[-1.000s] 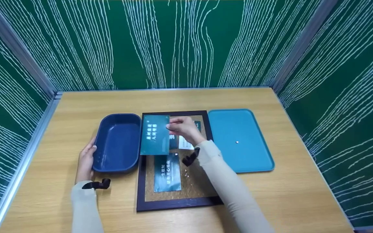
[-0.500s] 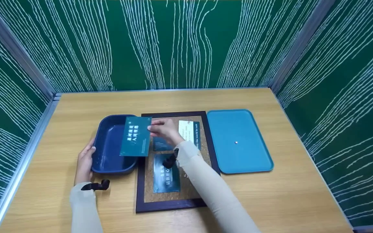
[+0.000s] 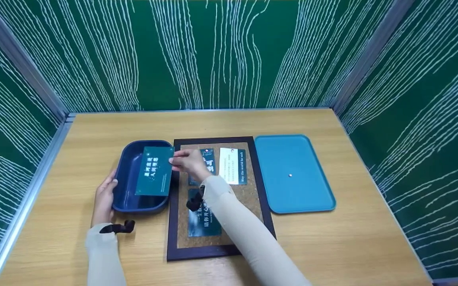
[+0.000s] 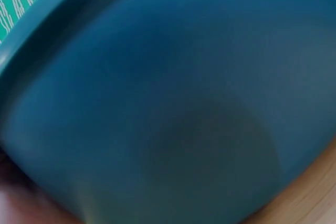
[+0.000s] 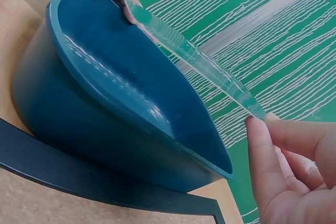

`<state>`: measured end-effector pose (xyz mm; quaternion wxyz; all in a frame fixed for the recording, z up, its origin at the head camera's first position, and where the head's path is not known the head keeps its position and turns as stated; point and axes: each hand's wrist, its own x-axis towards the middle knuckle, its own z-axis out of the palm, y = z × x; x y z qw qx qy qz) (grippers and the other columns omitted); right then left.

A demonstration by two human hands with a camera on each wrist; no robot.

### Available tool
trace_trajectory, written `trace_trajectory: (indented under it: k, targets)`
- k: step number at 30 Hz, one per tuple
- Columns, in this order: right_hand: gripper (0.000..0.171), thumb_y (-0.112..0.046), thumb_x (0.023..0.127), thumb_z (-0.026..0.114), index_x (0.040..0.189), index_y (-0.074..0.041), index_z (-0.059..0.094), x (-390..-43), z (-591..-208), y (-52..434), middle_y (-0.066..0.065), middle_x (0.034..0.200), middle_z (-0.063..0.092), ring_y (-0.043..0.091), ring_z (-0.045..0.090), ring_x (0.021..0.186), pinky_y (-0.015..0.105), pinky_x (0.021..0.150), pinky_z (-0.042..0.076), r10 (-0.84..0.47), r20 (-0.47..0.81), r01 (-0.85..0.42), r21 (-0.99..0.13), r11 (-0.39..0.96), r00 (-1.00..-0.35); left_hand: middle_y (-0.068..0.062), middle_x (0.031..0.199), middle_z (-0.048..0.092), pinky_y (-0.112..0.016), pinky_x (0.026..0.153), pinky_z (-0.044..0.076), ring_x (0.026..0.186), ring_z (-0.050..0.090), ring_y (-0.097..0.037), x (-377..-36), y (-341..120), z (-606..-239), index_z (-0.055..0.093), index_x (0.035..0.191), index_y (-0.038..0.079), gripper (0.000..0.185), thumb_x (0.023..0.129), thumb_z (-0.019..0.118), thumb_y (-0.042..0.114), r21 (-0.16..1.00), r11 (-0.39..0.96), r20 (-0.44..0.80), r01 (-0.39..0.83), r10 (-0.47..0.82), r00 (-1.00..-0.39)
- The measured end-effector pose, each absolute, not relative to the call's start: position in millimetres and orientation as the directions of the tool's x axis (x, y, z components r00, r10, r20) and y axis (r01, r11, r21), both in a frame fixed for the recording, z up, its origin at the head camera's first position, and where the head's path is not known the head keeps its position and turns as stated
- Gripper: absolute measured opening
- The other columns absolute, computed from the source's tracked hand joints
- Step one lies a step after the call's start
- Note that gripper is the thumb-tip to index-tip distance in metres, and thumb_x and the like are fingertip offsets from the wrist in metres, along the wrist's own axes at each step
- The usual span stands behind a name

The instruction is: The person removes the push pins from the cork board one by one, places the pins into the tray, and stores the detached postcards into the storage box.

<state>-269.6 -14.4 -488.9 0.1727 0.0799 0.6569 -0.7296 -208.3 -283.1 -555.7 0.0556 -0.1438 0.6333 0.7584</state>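
Note:
A dark green card with white printed characters (image 3: pixel 155 171) is held over the deep blue basin (image 3: pixel 123 174) at the left. My right hand (image 3: pixel 190 163) pinches its right edge between thumb and fingertips. In the right wrist view the card (image 5: pixel 197 61) appears nearly edge-on, slightly bowed, above the basin's rim. My left hand (image 3: pixel 105 194) holds the basin's left wall, thumb at the rim and fingers along the outside. The left wrist view is mostly filled by the basin's blurred outer wall (image 4: pixel 157 77).
Right beside the basin lies a dark-framed cork board (image 3: pixel 229 246). Pinned on it are a cream-and-green card (image 3: pixel 232 167) and two green cards, partly hidden by my right arm. A turquoise tray (image 3: pixel 296 159) with one small pin (image 3: pixel 290 175) lies further right. Green walls enclose the table.
My right hand has carried the green card leftward, from over the cork board to over the basin. The cream-and-green card has come into full view. My left hand stays on the basin.

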Motion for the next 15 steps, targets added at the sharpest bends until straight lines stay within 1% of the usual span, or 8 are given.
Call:
trace_trajectory:
  k: [8, 13, 15]
  targets:
    - [0.015, -0.002, 0.083, 0.072, 0.096, -0.005, 0.068, -267, -494, -22, 0.010, 0.092, 0.069, 0.017, 0.071, 0.076, 0.026, 0.071, 0.060, -0.140, -0.353, 0.365, -0.928, -0.074, -0.925, 0.009, 0.162, 0.008, -0.031, 0.123, 0.004, 0.150, -0.001, -0.009, -209, -284, -555, 0.024, 0.153, 0.022, 0.048, 0.106, 0.029, 0.017, 0.942, -0.191, -0.302, -0.277, -0.114, -0.947]
    - [0.013, -0.003, 0.083, 0.073, 0.094, -0.006, 0.068, -264, -498, -28, 0.009, 0.089, 0.070, 0.017, 0.071, 0.073, 0.026, 0.068, 0.060, -0.115, -0.365, 0.374, -0.925, -0.066, -0.924, 0.007, 0.162, 0.011, -0.032, 0.123, 0.012, 0.149, 0.008, -0.010, -208, -283, -556, 0.025, 0.153, 0.020, 0.049, 0.105, 0.029, 0.013, 0.940, -0.213, -0.294, -0.267, -0.109, -0.950]
    - [0.013, -0.002, 0.082, 0.073, 0.093, -0.005, 0.068, -263, -499, -31, 0.009, 0.089, 0.069, 0.017, 0.071, 0.072, 0.026, 0.067, 0.060, -0.110, -0.370, 0.378, -0.923, -0.066, -0.923, 0.007, 0.162, 0.012, -0.032, 0.122, 0.013, 0.149, 0.009, -0.010, -208, -283, -556, 0.025, 0.153, 0.019, 0.049, 0.105, 0.029, 0.012, 0.939, -0.219, -0.291, -0.264, -0.103, -0.951]
